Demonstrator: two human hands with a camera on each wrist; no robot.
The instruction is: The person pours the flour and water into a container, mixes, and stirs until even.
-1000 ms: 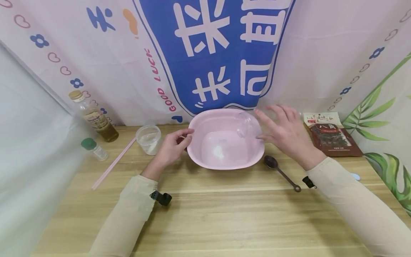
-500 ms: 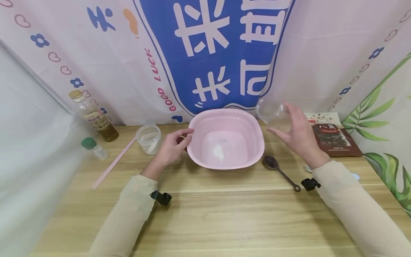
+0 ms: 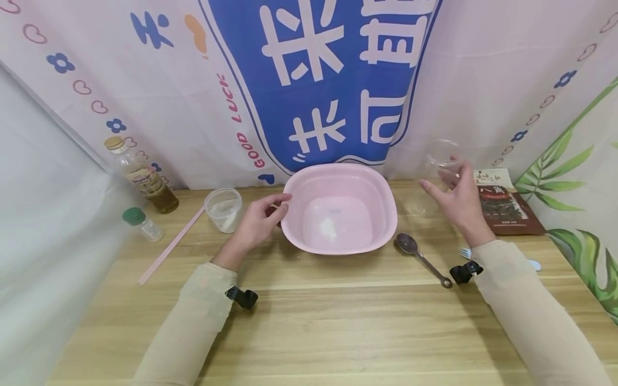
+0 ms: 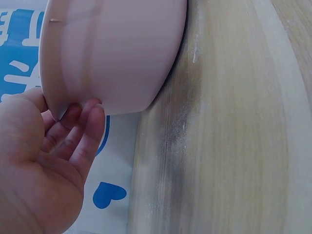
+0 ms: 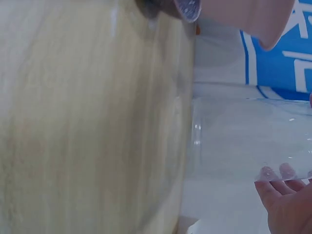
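My left hand holds the left rim of a pink plastic basin that stands at the back of the table. In the left wrist view the fingers curl under that rim, with the thumb on the other side. Right of the basin, my right hand grips a tall clear plastic cup, now upright. The right wrist view shows its fingers round the side of the cup, whose base is at or just above the table; I cannot tell which. Whether the basin holds any liquid is hard to see.
A dark spoon lies right of the basin, near a blue fork partly hidden by the right wrist. Brown spice packet sits at back right. Leftward are a tub of white powder, pink chopsticks, green-capped jar and oil bottle.
My right hand has carried the clear cup rightward from over the basin, turning it from tipped to upright, down toward the table. The left hand and basin have stayed in place.
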